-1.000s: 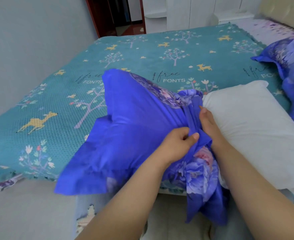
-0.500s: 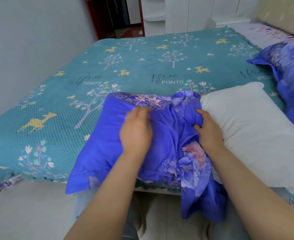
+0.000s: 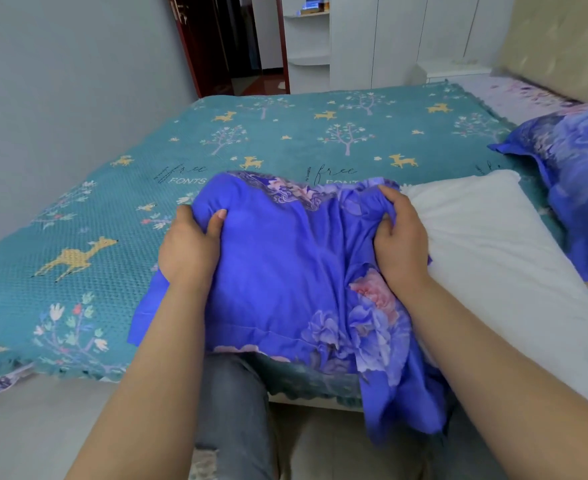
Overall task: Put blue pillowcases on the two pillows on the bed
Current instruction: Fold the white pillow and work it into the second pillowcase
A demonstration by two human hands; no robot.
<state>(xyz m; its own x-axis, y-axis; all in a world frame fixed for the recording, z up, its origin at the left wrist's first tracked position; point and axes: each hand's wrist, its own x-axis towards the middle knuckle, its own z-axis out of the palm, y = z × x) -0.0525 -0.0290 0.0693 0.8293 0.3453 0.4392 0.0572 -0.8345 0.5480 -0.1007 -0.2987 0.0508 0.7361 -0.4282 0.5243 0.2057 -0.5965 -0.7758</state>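
While gripping the blue pillowcase [image 3: 285,265] at both sides, working at the near edge of the bed [image 3: 78,209]. Left hand [image 3: 188,251] at nine o'clock of the case, fingers curled round its left end, thumb pressed on top of the fabric. Right hand [image 3: 401,240] at three o'clock of the case, fingers closed on a bunched fold at the open end, just where blue cloth meets the white pillow [image 3: 493,251]. Partly drawn over that pillow, the case: left portion filled and rounded, right portion gathered in wrinkles, a loose flap with pink and purple flowers hanging over the bed edge toward five o'clock. Bare white remainder of the pillow stretching away to three and four o'clock, lying on the teal bedspread [image 3: 285,140] printed with trees and yellow deer. At two o'clock, near the beige headboard [image 3: 562,43], a second pillow [image 3: 576,188] already dressed in matching blue floral cloth. At twelve o'clock beyond the bed, a white wardrobe [image 3: 389,39] and an open dark-red door frame [image 3: 188,46]. At six o'clock, grey jeans [image 3: 233,420] of the person standing against the bed.
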